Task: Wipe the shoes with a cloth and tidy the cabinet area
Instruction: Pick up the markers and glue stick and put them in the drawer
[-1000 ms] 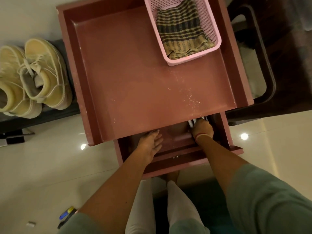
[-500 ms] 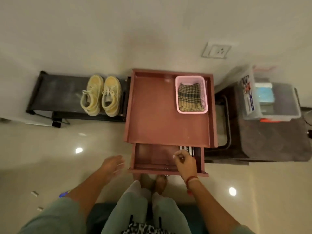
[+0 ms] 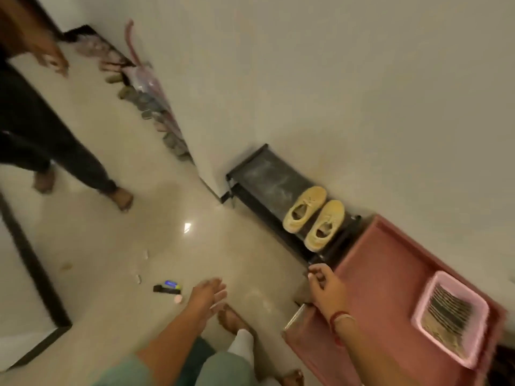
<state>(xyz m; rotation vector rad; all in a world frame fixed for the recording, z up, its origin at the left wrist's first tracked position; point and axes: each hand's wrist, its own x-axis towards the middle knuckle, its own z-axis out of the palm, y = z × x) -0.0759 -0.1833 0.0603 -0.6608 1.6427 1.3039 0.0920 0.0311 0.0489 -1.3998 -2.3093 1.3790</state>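
Head view: tilted and blurred, looking down over the pale floor [image 3: 111, 246] and along the wall.
My left hand [image 3: 207, 295]: out over the floor, fingers straight and a little spread. It holds nothing and touches nothing.
My right hand [image 3: 324, 285]: at the near corner of the cabinet [image 3: 390, 274]. The fingers are curled in with the thumb against their tips. I cannot tell whether they pinch something small.
My right wrist: a red thread and a pale bangle [image 3: 341, 319] sit around it.
Shoes [image 3: 305, 208]: the yellow pair stands side by side on top of the rack [image 3: 262, 174], at the end next to the cabinet, toes toward the wall, apart from both my hands.
Rack: low and black, against the wall, its top streaked pale, just beside the cabinet.
Cabinet: reddish pink, with a raised rim around its top.
Basket [image 3: 441, 344]: pink, on the cabinet top at the end away from the rack, well apart from my right hand.
Cloth [image 3: 448, 316]: checked in dark and tan, lying inside the basket.
Floor bits: a small black item with a blue and yellow one against it [image 3: 167, 286], near my left fingertips. A few pale scraps lie beyond.
My foot [image 3: 231, 319]: bare, on the floor below my left forearm.
Other person: at the left edge, in dark trousers [image 3: 41, 135], with one bare foot [image 3: 121, 197] on the floor.
Farther along the wall: a row of footwear [image 3: 156, 112], too blurred to tell apart.
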